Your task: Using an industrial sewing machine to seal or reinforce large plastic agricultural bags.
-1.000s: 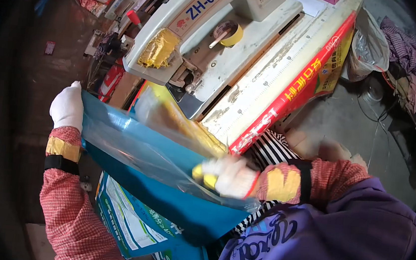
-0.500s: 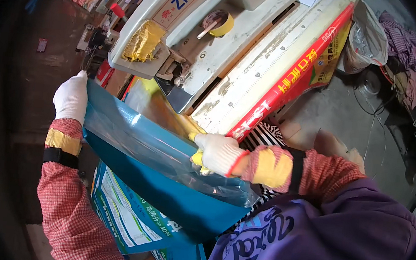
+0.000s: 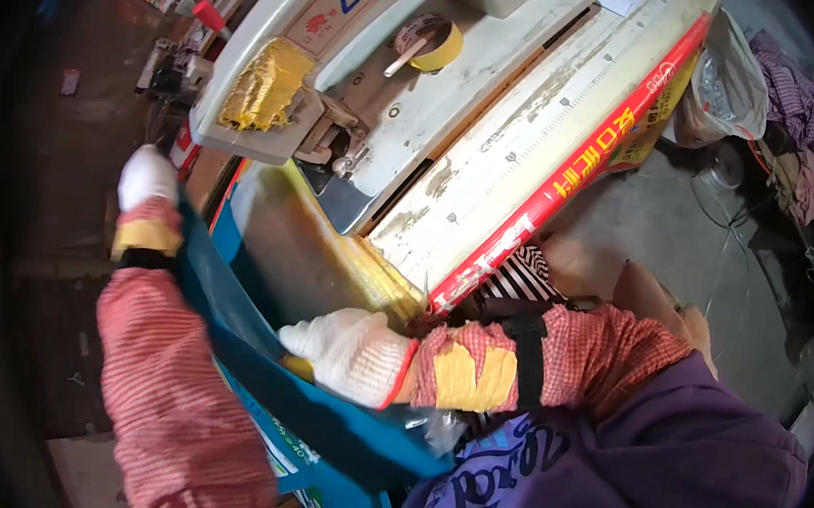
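Note:
A large blue plastic bag (image 3: 305, 396) with a clear liner hangs between my hands, below the sewing machine (image 3: 346, 72). My left hand (image 3: 148, 178), in a white glove, is closed at the bag's far left corner; its fingertips are blurred. My right hand (image 3: 351, 351), gloved in white with a red cuff, is closed over the bag's near upper edge, the fingers partly hidden beneath. A crumpled piece of clear plastic (image 3: 439, 429) shows under my right wrist. The machine's needle area (image 3: 335, 139) lies just beyond the bag, apart from both hands.
A roll of yellow tape (image 3: 432, 46) sits on the machine bed. A worn white table edge (image 3: 494, 164) has a red printed strip (image 3: 573, 162) along it. At the right stand a white sack (image 3: 727, 89) and piled cloth (image 3: 785, 94). Small tools (image 3: 175, 65) lie beyond my left hand.
My right hand has moved left and toward me along the bag's edge. My left hand has shifted slightly right and down, and the bag's mouth has narrowed and tilted.

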Demonstrator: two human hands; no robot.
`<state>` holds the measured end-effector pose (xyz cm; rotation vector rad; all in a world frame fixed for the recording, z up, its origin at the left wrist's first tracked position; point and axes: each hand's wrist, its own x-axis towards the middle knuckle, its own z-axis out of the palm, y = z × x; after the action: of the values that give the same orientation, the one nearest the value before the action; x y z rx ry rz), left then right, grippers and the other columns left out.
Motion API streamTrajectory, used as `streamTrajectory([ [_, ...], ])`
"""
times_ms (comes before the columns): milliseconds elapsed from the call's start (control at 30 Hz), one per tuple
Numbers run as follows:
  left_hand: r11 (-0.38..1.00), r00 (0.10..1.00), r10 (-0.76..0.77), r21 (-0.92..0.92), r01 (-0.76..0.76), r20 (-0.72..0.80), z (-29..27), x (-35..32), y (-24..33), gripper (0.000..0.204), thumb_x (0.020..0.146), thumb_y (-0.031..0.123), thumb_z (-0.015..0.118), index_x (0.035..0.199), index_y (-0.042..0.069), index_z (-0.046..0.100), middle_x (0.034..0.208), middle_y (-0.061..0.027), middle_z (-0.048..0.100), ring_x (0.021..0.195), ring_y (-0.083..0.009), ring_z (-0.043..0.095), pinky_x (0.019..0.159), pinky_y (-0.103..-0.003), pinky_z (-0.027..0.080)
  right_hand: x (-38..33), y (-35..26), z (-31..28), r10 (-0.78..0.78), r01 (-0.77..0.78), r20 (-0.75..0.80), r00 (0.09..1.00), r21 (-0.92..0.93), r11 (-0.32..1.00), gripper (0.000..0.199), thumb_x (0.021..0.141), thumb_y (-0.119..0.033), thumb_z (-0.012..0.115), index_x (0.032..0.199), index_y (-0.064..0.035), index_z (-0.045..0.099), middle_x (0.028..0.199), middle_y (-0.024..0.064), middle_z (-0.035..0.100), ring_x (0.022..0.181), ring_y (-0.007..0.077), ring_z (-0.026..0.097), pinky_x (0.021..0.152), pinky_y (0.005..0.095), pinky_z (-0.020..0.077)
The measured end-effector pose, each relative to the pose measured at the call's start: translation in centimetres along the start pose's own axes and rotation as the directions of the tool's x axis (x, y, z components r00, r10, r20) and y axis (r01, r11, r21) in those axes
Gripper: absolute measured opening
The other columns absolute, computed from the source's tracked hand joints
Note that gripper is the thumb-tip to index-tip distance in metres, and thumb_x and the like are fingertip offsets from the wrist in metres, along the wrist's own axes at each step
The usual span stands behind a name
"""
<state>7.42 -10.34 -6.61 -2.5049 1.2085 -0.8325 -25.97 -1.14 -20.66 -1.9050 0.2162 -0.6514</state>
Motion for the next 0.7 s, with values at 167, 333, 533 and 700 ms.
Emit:
streamTrajectory([
  [167, 0.919, 0.932, 0.336, 0.172, -0.356, 0.134, 5.1, -9.3, 12.9, 0.018, 0.083, 0.022, 0.048, 0.083, 0.012, 0.063, 0.074, -0.0109, 0.064, 0.069, -0.0298, 0.065, 0.058, -0.040, 0.052, -4.6, 1.6, -5.5, 0.131, -0.129, 0.083, 0.988, -0.027, 0.991, 0.019, 0.077, -0.016, 0.050, 0.094, -0.0096, 0.058, 0.076, 0.0157, 0.061, 0.075, 0.0349, 0.061, 0.059, 0.0474, 0.0467],
  [333, 0.782, 0.781, 0.620, 0.157, -0.604, -0.082, 7.7, -11.0, 13.9, 0.010, 0.078, 0.013, 0.051, 0.083, 0.010, 0.059, 0.069, -0.0094, 0.060, 0.062, -0.0275, 0.061, 0.057, -0.038, 0.050, -12.8, 7.8, -9.2, 0.694, -0.726, 0.216, 0.687, 0.240, 0.644, 0.020, 0.085, -0.017, 0.056, 0.104, -0.0166, 0.062, 0.064, 0.0066, 0.060, 0.050, 0.0154, 0.060, 0.050, 0.0266, 0.0508],
  [533, 0.657, 0.697, 0.527, -0.286, -0.697, -0.487, 11.3, -9.9, 11.9, 0.024, 0.072, 0.003, 0.055, 0.095, 0.006, 0.061, 0.086, -0.0152, 0.061, 0.082, -0.0350, 0.058, 0.073, -0.039, 0.047, -11.1, 7.5, -8.3, 0.877, -0.422, 0.290, 0.384, 0.899, -0.113, 0.027, 0.086, -0.018, 0.057, 0.111, -0.0119, 0.061, 0.068, 0.0047, 0.060, 0.054, 0.0149, 0.054, 0.052, 0.0282, 0.0441],
  [700, 0.613, 0.689, 0.570, -0.327, -0.719, -0.447, 12.2, -8.5, 11.5, 0.019, 0.070, 0.007, 0.056, 0.088, 0.010, 0.064, 0.086, -0.0104, 0.063, 0.077, -0.0306, 0.060, 0.066, -0.038, 0.048, -10.7, 3.9, -10.5, 0.699, -0.694, 0.034, 0.714, 0.161, 0.702, 0.036, 0.087, -0.014, 0.054, 0.123, -0.0173, 0.055, 0.072, 0.0041, 0.062, 0.057, 0.0143, 0.057, 0.055, 0.0256, 0.0457],
])
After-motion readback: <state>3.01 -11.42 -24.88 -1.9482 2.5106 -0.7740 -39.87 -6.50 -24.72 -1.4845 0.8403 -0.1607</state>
